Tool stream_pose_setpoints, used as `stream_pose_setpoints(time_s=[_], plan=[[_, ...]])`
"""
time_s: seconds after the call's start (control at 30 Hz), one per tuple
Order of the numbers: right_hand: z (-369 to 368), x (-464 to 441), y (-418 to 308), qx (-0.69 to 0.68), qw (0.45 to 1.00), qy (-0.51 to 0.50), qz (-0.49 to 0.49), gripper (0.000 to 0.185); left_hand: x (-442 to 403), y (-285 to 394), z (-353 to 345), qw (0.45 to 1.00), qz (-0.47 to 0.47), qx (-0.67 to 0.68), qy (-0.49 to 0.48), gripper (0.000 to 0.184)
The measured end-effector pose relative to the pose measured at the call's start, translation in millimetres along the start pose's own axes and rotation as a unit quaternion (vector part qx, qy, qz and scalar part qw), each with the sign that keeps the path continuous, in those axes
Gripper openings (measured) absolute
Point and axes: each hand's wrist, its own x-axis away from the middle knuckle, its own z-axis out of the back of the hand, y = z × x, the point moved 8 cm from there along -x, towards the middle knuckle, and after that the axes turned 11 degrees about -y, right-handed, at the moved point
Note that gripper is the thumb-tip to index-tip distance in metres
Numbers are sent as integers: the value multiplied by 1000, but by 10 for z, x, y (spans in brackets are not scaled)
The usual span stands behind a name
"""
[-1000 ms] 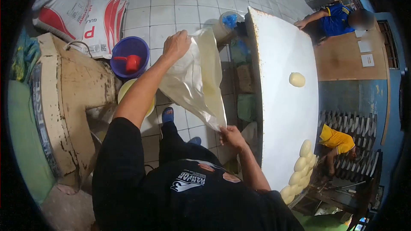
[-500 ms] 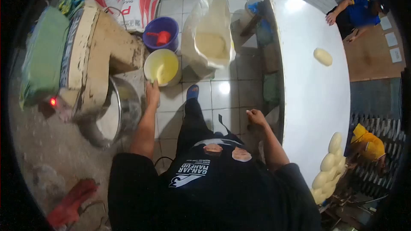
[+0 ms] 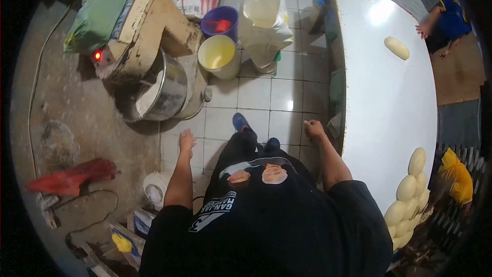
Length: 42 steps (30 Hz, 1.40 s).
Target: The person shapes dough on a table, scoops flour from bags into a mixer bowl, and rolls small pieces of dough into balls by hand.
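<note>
My left hand hangs over the tiled floor with its fingers loosely apart, holding nothing. It is below the steel mixer bowl, which has white flour-like powder inside. Beyond that hand stands a whitish bucket with yellow liquid in it. My right hand is closed, near the left edge of the white table; whatever its fingers hold, if anything, is hidden. One oblong piece of dough lies far along the table, and several dough pieces are grouped at its near right corner.
Behind the whitish bucket is a purple bucket with a red scoop. A tall open sack stands beside them. The cream mixer is at left, near a red cloth. Another person is across the table.
My left hand has come away from the whitish bucket, back toward my body, and is now apart from it. My view has shifted, and both feet now show.
</note>
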Motion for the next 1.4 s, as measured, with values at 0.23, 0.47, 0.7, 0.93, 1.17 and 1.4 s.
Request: stream_pose_setpoints(time_s=[0.23, 0.47, 0.7, 0.93, 1.17, 1.4], plan=[[-603, -151, -237, -48, 996, -80, -1, 27, 722, -254, 245, 997, -47, -43, -41, 54], [-845, 93, -512, 86, 994, -67, 21, 35, 707, -1298, 1024, 994, 99, 15, -43, 62], [-996, 247, -313, 219, 969, -59, -92, 35, -6, -1598, 1496, 987, 74, 127, -66, 59], [-2531, -517, -693, 633, 731, -213, 137, 23, -558, -2487, 2485, 916, 105, 385, 32, 63], [-5218, -729, -2179, 342, 876, -339, 15, 39, -949, -4102, 4028, 756, 94, 593, 259, 45], [-6300, -474, -2376, 410, 856, -309, 54, 25, -1042, -4117, 4952, 853, 123, -485, 145, 52]])
